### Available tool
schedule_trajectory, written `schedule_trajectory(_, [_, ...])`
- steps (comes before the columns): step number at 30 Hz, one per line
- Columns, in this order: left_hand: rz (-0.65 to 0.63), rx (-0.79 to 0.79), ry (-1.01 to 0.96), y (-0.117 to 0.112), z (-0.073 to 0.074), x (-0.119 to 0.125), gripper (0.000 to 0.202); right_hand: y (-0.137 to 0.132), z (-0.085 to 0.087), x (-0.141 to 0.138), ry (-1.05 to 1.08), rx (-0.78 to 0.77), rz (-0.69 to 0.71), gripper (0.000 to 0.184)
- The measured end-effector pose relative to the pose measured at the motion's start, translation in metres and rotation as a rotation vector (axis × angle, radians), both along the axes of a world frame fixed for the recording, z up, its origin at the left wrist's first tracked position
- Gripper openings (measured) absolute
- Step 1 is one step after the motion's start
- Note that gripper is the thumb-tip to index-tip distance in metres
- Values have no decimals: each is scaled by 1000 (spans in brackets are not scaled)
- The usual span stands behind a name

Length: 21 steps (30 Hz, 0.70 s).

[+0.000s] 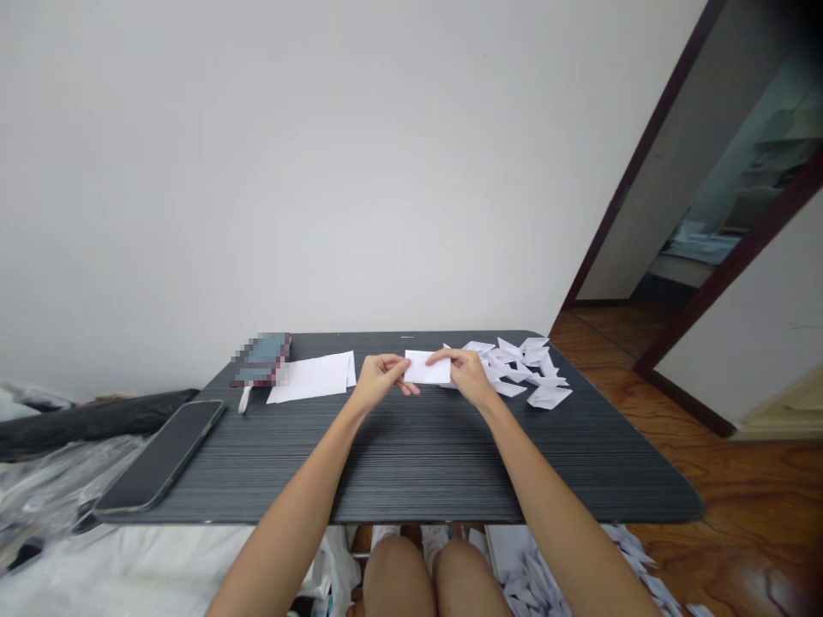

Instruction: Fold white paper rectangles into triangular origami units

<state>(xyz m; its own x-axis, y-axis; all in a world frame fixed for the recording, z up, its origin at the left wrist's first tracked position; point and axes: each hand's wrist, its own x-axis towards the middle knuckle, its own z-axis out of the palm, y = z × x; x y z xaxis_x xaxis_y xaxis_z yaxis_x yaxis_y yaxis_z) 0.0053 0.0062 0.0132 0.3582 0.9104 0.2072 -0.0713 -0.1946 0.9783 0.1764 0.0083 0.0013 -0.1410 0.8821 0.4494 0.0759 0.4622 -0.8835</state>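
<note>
Both my hands hold a small white rectangle of paper (427, 367) just above the far middle of the dark striped table (399, 463). My left hand (381, 378) pinches its left edge with fingers closed. My right hand (466, 372) grips its right edge, fingers curled over the top. A heap of several folded white paper pieces (524, 368) lies right beside my right hand. A stack of flat white sheets (313, 376) rests to the left of my left hand.
A black phone (162, 454) lies at the table's left front corner. A blurred-out object (262, 358) and a white pen (244, 399) sit by the sheets. More folded paper (546, 578) lies on the wooden floor under the table. An open doorway is at right.
</note>
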Motion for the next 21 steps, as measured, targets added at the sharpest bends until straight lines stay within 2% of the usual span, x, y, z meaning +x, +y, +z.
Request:
schedule_trajectory(4, [-10, 45, 38, 0, 0, -1, 31, 3, -1, 5, -37, 19, 30, 29])
schedule_trajectory(8, [-14, 125, 117, -1, -1, -2, 31, 3, 4, 10, 40, 42, 0, 28])
schedule_trajectory(11, [-68, 173, 220, -5, -1, -1, 31, -1, 8, 5, -90, 13, -25, 22])
schedule_trajectory(14, [-119, 220, 303, -10, 0, 0, 29, -5, 8, -2, -257, 5, 6, 19])
schedule_trajectory(21, [-151, 287, 385, -12, 0, 0, 25, -6, 5, -9, -338, 83, 35, 17])
